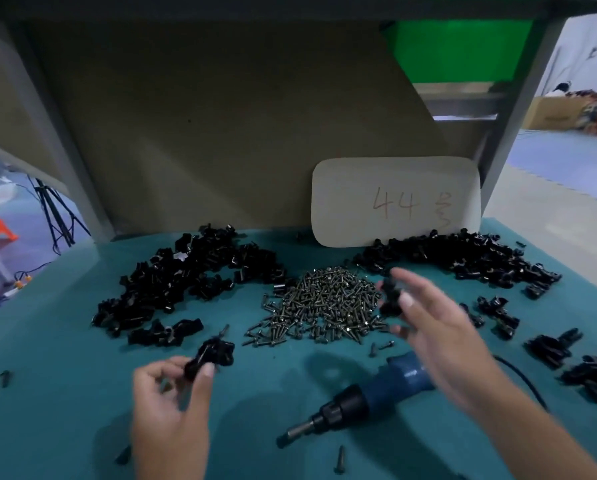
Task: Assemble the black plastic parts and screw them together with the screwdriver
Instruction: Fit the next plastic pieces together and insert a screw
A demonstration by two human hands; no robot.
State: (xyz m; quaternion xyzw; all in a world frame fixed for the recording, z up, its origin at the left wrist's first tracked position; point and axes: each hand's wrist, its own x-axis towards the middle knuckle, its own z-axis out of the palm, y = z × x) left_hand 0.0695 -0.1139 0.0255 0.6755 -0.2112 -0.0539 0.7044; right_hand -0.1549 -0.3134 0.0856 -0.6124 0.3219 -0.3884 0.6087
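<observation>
Plenty left to do here, honestly; from my remote seat the big heap of black parts (186, 275) at 10 o'clock looks barely dented. My left hand (170, 407) at 7 o'clock pinches one black piece (211, 355) between thumb and fingertips, with what looks like a screw poking out of it; can't tell if it's seated. Dead centre at 12 sits the screw pile (324, 303), loads of them. The screwdriver (359, 400) lies flat on the teal mat (65, 375) at 5 o'clock, nobody holding it. My right hand (425, 327) at 2 o'clock grips another black piece (392, 296), fingers half spread and blurry. Second heap (463, 258) at 1 o'clock; a few clumps (553, 348) at 3 o'clock might be finished ones, just guessing.
</observation>
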